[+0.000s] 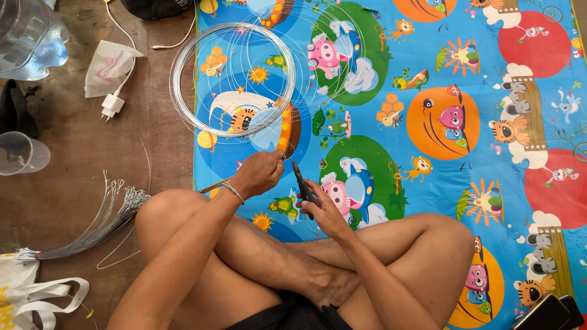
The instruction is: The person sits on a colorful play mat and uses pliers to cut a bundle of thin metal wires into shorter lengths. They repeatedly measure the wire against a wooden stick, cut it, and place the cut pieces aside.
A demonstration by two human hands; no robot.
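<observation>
I sit cross-legged on a colourful cartoon play mat point(465, 122). My left hand point(260, 173) pinches the end of a thin steel wire that runs from a large coil of wire point(232, 79) lying on the mat in front of me. My right hand point(321, 208) grips dark pliers point(301, 182), their jaws pointing up toward the wire end near my left fingers. A thin bracelet circles my left wrist.
A bundle of cut, twisted wire pieces point(92, 226) lies on the wooden floor at left. Nearby are a white charger with cable point(112, 105), a white pouch point(107, 66), a clear cup point(21, 153), a big water bottle point(30, 36), a white bag point(36, 296). Two phones point(550, 311) rest at bottom right.
</observation>
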